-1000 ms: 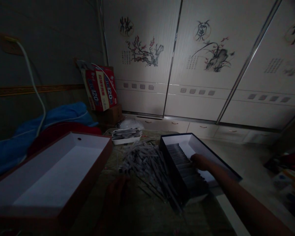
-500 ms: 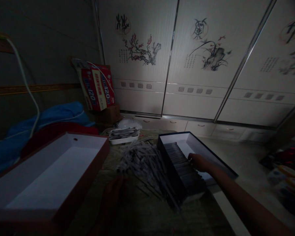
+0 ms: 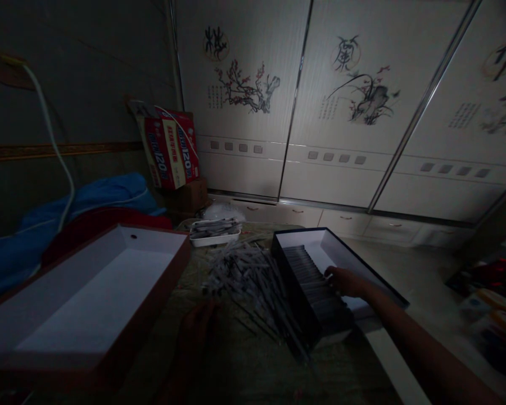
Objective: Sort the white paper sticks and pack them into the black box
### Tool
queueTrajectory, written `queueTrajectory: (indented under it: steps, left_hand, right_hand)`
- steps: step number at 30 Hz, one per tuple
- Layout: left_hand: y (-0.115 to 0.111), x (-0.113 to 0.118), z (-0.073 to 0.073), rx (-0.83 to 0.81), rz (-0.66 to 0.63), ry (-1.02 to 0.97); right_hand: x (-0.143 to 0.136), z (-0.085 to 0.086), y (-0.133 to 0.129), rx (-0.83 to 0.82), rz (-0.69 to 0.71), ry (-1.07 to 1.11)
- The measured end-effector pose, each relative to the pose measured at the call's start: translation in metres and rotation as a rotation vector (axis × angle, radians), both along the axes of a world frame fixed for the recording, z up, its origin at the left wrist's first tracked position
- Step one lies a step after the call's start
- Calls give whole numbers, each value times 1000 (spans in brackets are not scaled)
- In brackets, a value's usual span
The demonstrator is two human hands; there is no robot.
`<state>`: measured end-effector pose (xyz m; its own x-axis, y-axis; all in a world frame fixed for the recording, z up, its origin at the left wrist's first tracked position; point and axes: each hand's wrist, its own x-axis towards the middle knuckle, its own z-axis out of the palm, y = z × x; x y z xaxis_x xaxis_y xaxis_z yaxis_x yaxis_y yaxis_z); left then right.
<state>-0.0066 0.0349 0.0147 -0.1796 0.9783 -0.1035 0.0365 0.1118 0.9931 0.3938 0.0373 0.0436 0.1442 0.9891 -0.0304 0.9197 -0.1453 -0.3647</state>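
Shadow half swallows the left hand (image 3: pixel 195 325), the red-brown box (image 3: pixel 147 312) runs off the left edge, and dimness hides whether the right hand (image 3: pixel 346 282) pinches anything!

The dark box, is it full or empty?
Partly full: thin dark items line one side of the dark box, and white lining shows beside them.

The left box (image 3: pixel 96 304) and right box (image 3: pixel 346 256) look like cardboard, lined smooth, matt white. Far doors (image 3: pixel 240 174) have shiny, metallic-looking strips (image 3: pixel 436 84); the creased blue cloth (image 3: pixel 84 211) at left looks matt.
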Motion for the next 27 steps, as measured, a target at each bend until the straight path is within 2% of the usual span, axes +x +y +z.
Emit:
queueTrajectory:
  steps: [5,8,10,12,13,15,18,20,23,27]
  left_hand:
    - [0,-2,-5,7,-20,-7]
    - [-2,-1,-7,32,-10,-12]
    - [-3,0,-8,37,13,-15]
    - [-4,0,-8,42,15,3]
    - [-5,1,-7,45,8,19]
    - [-6,2,-6,50,-19,50]
    - [-9,4,-4,36,-62,66]
    - [-10,5,-3,47,-98,79]
    - [-11,7,-7,94,-164,104]
    - [-11,11,-19,140,-292,127]
  right_hand:
    - [-12,34,-12,141,-104,-66]
    - [-39,55,-46,283,-151,-39]
    - [-68,59,-79,473,-155,65]
    - [-101,49,-113,506,-100,122]
    - [-116,40,-127,466,-42,147]
    - [-141,16,-147,243,38,198]
    - [-160,-23,-159,-3,-96,129]
    - [-163,-41,-158,-66,-182,46]
    - [-163,-53,-156,-85,-245,-41]
    - [-175,-54,-150,-70,-239,7]
